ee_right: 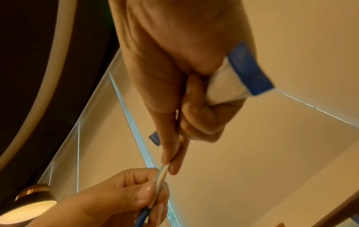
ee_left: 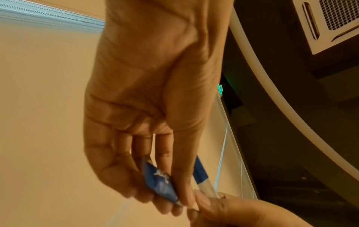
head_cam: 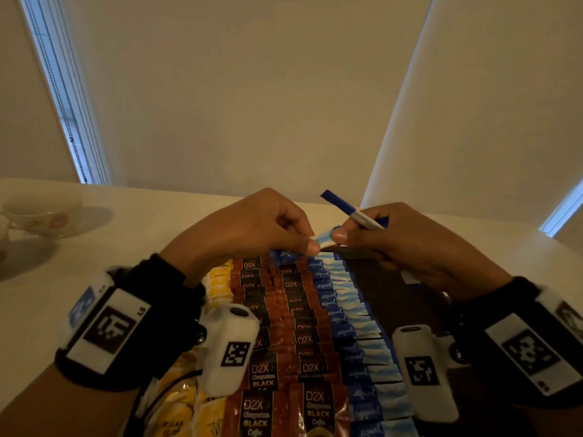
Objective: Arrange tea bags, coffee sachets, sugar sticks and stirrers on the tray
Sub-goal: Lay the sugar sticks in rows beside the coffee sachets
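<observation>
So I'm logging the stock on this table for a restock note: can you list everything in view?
Equal sachets: many, blue and white, overlapping column on the right of the rows.
D2X coffee sachets: many, brown and black, two columns in the middle.
Tea bags: several, yellow, column on the left.
Held sachet: one, blue and white, pinched between both hands.
Held sachets: count unclear, blue and white, in right fist.
Cup and saucer: one, pale, far left.
Table: one, white.
Left hand: pinching.
Right hand: pinching, gripping.

A blue-and-white sugar stick is held just above the far end of the sugar-stick row, beside brown coffee sachets.
</observation>
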Motion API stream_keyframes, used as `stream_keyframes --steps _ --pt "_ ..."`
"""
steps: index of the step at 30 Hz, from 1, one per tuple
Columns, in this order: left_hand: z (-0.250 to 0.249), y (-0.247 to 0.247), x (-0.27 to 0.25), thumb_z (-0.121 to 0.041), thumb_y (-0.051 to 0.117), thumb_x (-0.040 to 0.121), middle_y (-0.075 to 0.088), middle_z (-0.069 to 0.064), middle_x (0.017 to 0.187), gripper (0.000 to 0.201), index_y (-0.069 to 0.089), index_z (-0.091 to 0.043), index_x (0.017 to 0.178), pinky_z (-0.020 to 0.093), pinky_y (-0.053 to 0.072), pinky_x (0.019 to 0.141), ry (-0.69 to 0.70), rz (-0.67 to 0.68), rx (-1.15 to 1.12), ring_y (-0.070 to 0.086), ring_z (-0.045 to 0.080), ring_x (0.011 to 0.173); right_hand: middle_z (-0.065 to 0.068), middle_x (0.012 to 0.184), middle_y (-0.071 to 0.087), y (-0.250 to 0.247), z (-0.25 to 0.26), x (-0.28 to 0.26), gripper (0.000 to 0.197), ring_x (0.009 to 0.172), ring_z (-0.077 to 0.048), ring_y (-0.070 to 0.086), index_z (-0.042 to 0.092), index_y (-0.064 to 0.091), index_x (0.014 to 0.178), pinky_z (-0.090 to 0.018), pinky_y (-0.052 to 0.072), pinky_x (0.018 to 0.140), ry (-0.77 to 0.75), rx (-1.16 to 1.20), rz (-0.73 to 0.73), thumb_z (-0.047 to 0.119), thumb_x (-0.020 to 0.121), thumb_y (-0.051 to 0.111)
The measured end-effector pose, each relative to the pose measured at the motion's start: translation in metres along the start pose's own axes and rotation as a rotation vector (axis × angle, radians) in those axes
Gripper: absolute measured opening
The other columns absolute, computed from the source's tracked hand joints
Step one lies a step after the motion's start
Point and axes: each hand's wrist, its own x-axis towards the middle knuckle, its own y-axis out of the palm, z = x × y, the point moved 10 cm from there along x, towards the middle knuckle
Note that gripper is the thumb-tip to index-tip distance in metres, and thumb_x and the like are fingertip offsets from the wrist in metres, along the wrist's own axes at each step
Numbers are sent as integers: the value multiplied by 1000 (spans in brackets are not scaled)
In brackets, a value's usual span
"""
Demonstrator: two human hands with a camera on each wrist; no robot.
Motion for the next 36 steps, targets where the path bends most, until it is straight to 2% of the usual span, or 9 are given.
stream_keyframes --steps 5,7,10,16,19,24,28,32,36 --pt "2 -1 -3 -27 72 73 69 -6 64 16 73 -12 79 15 50 58 -33 36 -30 62 4 62 -3 50 48 -11 3 -7 22 37 -6 34 10 73 75 -15 27 36 -20 -22 -76 33 72 72" --pt "5 -6 -3 -33 71 68 72 -2 71 23 73 -13 78 20 52 67 -47 16 -10 64 8 71 3 44 46 -19 -4 -8 20 36 -5 33 11 72 74 -15 26 36 32 0 -100 30 69 74" --pt "8 -11 -4 -27 71 75 73 4 80 16 73 -13 82 25 54 72 -68 -9 19 65 11 74 2 45 39 -35 -21 -4 21 39 -7 28 9 71 77 -15 25 35 132 66 -132 26 66 75" --pt "9 -40 -6 -24 68 79 70 -7 67 13 71 -13 84 11 49 53 -57 -184 -16 62 -1 59 -1 54 33 -49 -82 25 16 37 -7 22 6 62 77 -15 19 30 401 70 -149 19 77 72" --pt "7 -50 -10 -27 69 78 70 -8 67 10 71 -17 82 11 48 51 -41 -221 -35 63 0 60 -2 56 31 -43 -117 44 25 24 -4 20 7 48 74 -13 18 26 533 12 -134 15 81 70" --pt "7 -54 -12 -29 69 77 71 -8 69 13 71 -18 83 11 48 51 -36 -218 -19 62 -1 61 0 51 32 -31 -154 65 32 26 -6 18 11 43 68 -14 19 28 702 -1 -76 18 78 73" --pt "9 -56 -12 -30 69 78 70 -8 70 14 71 -17 84 10 47 50 -40 -216 -14 61 -2 60 -1 47 34 -24 -157 74 34 27 -8 23 10 45 67 -15 22 31 722 -138 -33 22 78 74" --pt "10 -59 -12 -34 69 73 71 -9 70 22 72 -16 86 10 46 49 -40 -215 -18 61 -2 60 -4 59 42 -25 -155 78 33 47 -12 31 6 52 75 -23 27 41 675 -283 -74 26 73 78" --pt "12 -57 -12 -43 66 69 71 -9 73 30 72 -19 86 12 46 51 -53 -193 7 62 -2 61 -2 56 43 -19 -153 75 34 45 -10 29 7 56 78 -20 25 36 674 -265 -47 32 72 78"
